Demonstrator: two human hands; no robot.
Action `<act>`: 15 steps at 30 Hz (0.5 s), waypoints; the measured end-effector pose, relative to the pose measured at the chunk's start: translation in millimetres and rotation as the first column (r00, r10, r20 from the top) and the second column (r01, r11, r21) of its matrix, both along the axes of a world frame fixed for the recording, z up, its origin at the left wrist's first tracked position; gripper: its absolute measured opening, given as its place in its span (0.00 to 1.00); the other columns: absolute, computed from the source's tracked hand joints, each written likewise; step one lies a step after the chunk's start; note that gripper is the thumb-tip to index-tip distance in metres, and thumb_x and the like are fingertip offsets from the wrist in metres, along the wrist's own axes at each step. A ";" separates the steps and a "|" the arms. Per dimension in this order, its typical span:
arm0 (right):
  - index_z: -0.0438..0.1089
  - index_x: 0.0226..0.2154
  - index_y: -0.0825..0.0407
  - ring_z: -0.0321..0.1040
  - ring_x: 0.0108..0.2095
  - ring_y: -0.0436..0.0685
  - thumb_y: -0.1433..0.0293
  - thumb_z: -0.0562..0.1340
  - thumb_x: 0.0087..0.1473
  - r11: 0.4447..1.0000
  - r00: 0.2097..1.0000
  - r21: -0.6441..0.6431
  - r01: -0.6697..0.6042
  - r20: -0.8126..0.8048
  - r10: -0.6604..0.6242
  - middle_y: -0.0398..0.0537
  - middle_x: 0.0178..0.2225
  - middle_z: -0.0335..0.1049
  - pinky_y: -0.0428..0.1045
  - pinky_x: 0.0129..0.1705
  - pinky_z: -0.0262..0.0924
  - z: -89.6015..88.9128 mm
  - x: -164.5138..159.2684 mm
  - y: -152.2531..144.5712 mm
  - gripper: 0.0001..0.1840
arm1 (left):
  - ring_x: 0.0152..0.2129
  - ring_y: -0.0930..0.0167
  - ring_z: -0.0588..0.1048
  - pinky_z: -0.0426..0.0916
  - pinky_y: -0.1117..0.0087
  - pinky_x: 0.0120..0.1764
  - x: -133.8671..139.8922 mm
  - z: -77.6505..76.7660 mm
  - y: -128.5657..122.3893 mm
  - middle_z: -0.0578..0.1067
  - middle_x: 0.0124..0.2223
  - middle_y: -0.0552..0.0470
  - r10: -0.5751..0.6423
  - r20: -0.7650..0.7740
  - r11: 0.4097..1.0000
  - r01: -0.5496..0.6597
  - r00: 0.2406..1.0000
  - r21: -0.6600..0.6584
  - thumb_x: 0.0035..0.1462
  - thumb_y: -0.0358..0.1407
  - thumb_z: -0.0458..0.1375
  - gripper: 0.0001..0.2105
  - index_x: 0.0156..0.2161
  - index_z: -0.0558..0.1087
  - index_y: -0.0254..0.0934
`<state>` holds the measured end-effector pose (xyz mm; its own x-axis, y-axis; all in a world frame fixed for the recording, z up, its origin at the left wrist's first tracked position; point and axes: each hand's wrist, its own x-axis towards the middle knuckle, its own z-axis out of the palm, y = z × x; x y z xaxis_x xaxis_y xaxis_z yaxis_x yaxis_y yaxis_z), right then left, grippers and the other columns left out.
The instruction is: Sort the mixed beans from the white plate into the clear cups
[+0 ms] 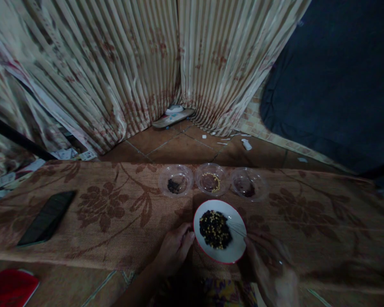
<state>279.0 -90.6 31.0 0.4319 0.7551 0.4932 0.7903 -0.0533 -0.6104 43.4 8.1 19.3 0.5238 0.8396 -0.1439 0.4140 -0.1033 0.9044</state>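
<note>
A white bowl with a red rim (233, 255) is tilted over the cloth-covered table, with a heap of dark and yellow grains (215, 229) on its left side. My left hand (176, 245) grips its left rim between thumb and fingers. Close to the right rim, my right hand (272, 264) is closed and smeared by motion. A thin, blurred utensil (238, 229) reaches from its fingers into the bowl beside the grains; its exact kind is unclear.
Behind the bowl stand three clear plastic bowls: one with dark bits (173, 186), one with yellow grains (216, 184), one with dark-red bits (249, 190). A dark phone (48, 217) lies left on the patterned tablecloth (121, 238). Beyond are a skateboard (173, 118) and curtains (141, 64).
</note>
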 end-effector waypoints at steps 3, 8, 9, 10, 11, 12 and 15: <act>0.78 0.32 0.50 0.69 0.40 0.59 0.57 0.63 0.55 1.000 1.000 0.002 -0.017 -0.017 0.018 0.51 0.36 0.75 0.54 0.42 0.63 -4.4 -1.1 6.9 0.15 | 0.30 0.70 0.75 0.67 0.73 0.34 0.3 0.4 0.3 0.78 0.34 0.51 -0.011 0.000 1.000 0.011 1.000 0.014 0.64 0.39 0.47 0.14 0.46 0.73 0.37; 0.78 0.32 0.50 0.68 0.40 0.60 0.57 0.62 0.56 1.000 0.999 -0.006 -0.023 -0.028 0.022 0.51 0.36 0.75 0.56 0.43 0.63 -7.1 -3.0 16.1 0.15 | 0.30 0.70 0.75 0.66 0.73 0.34 0.4 1.5 0.7 0.78 0.34 0.51 -0.007 -0.010 1.000 0.007 1.000 0.010 0.65 0.39 0.47 0.14 0.47 0.72 0.37; 0.78 0.32 0.50 0.68 0.40 0.60 0.56 0.62 0.55 1.000 0.999 -0.015 -0.013 -0.031 0.013 0.52 0.36 0.75 0.56 0.43 0.63 -6.2 -3.0 15.8 0.15 | 0.30 0.70 0.75 0.66 0.73 0.34 0.4 1.6 0.6 0.78 0.34 0.51 -0.008 -0.010 1.000 0.008 1.000 0.004 0.65 0.39 0.47 0.15 0.48 0.72 0.37; 0.78 0.31 0.50 0.69 0.40 0.61 0.56 0.63 0.55 1.000 0.999 -0.024 0.003 -0.034 -0.004 0.52 0.36 0.75 0.56 0.43 0.63 -4.8 -2.8 14.5 0.16 | 0.30 0.70 0.75 0.66 0.73 0.34 0.4 1.8 0.5 0.78 0.34 0.51 -0.009 -0.009 1.000 0.009 1.000 -0.001 0.65 0.39 0.47 0.15 0.48 0.72 0.37; 0.78 0.31 0.50 0.69 0.40 0.61 0.55 0.63 0.54 0.999 0.999 -0.031 0.021 -0.040 -0.023 0.52 0.36 0.75 0.56 0.42 0.63 -3.2 -2.7 12.3 0.16 | 0.29 0.70 0.75 0.66 0.73 0.34 0.5 1.8 0.4 0.78 0.35 0.51 -0.011 -0.008 1.000 0.011 1.000 -0.006 0.65 0.39 0.47 0.15 0.48 0.72 0.37; 0.78 0.30 0.50 0.69 0.40 0.61 0.54 0.63 0.54 0.999 0.998 -0.039 0.038 -0.048 -0.040 0.52 0.35 0.75 0.56 0.42 0.64 -1.3 -2.6 9.5 0.17 | 0.29 0.71 0.75 0.66 0.73 0.34 0.5 1.8 0.3 0.78 0.35 0.51 -0.012 -0.006 1.000 0.011 1.000 -0.010 0.65 0.39 0.47 0.15 0.48 0.72 0.37; 0.77 0.28 0.49 0.70 0.37 0.61 0.52 0.63 0.52 0.996 0.995 -0.063 0.057 -0.072 -0.062 0.51 0.34 0.75 0.56 0.40 0.64 4.1 -3.4 1.6 0.18 | 0.29 0.71 0.75 0.66 0.73 0.34 0.8 1.3 0.2 0.78 0.34 0.51 -0.008 -0.003 1.000 0.008 1.000 -0.012 0.65 0.39 0.47 0.14 0.48 0.72 0.37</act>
<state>275.6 -89.0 35.0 0.5105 0.7546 0.4122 0.7375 -0.1378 -0.6611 44.2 8.3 20.6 0.5300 0.8336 -0.1558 0.4159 -0.0955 0.9044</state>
